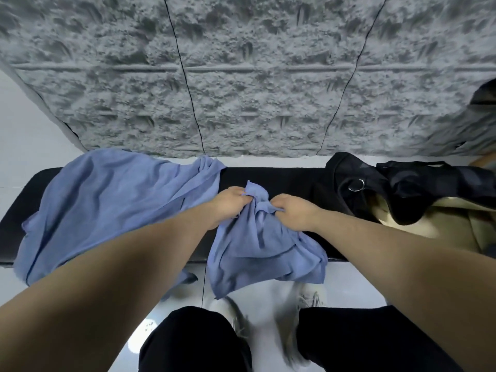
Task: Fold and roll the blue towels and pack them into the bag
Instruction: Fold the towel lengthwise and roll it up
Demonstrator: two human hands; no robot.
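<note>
Fingers of both hands, left hand (228,204) and right hand (292,210), pinch the crumpled blue towel (257,251); I should find its corners and spread it flat on the counter (281,178).

Both bare forearms stretched forward and converging over the crumpled blue towel (257,245). Left hand (228,208) at its upper left edge, fingers curled into the cloth. Right hand (294,210) at its upper right edge, fingers likewise bunched around a fold. Hands near, not touching.
</note>
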